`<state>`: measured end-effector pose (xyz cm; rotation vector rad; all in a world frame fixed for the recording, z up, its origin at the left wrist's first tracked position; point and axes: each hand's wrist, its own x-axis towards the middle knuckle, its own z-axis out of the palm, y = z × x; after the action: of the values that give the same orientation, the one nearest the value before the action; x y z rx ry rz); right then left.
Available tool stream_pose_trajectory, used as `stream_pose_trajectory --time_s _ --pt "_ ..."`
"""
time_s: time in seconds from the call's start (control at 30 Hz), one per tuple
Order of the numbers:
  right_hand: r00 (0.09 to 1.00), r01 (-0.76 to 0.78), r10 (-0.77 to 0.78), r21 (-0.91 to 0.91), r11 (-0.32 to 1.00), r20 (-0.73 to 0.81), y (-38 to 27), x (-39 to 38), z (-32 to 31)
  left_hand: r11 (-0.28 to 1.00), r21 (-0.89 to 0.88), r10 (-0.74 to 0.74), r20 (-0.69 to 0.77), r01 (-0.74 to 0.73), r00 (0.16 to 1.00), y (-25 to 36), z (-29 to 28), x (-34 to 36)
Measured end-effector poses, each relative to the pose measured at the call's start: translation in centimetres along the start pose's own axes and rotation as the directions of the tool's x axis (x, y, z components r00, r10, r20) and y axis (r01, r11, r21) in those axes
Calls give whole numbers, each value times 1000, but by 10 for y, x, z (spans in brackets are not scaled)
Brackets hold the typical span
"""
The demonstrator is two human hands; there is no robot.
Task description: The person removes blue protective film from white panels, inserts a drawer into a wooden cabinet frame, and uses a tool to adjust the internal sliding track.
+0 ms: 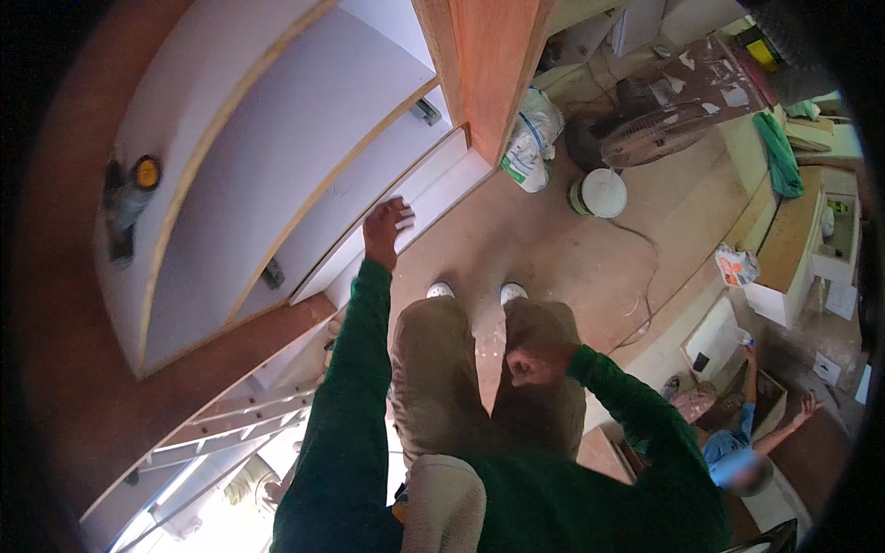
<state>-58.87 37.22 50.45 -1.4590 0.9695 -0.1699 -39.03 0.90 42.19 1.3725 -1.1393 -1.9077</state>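
My left hand (385,227) is held over the white drawer-like panel (438,175) at the bottom of a cabinet, its fingers apart and slightly bent. Whether it touches the panel I cannot tell; nothing shows in it. In front of my thigh hangs my right hand (540,365), blurred, with its fingers too smeared to read. The cabinet has white shelves (221,184) with bare wood edges and small metal fittings (426,111). A dark power tool with a yellow ring (134,203) lies on its upper white surface.
Ahead on the floor are a white bucket (606,194), a pedestal fan (659,136) and a plastic sack (533,138). A cable (653,258) crosses the floor. A co-worker in blue (737,442) sits at the lower right beside boards. A ladder-like frame (240,415) stands lower left.
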Motion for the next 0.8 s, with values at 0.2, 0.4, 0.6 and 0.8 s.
stream_pose_trajectory --time_s 0.2,0.4,0.6,0.8 --pt "934 -219 163 -150 964 -318 98 112 -66 985 -115 119 -83 -128 989 -37 6 227" --pt "931 -241 127 -313 919 -343 284 200 -111 975 -53 209 -134 -218 969 -44 40 350" --pt "885 -461 354 -458 760 -303 395 278 -209 863 336 444 -148 -378 883 -29 31 394" --pt "845 -532 413 -463 709 -338 443 330 -257 677 504 626 -11 -537 780 -36 46 396"
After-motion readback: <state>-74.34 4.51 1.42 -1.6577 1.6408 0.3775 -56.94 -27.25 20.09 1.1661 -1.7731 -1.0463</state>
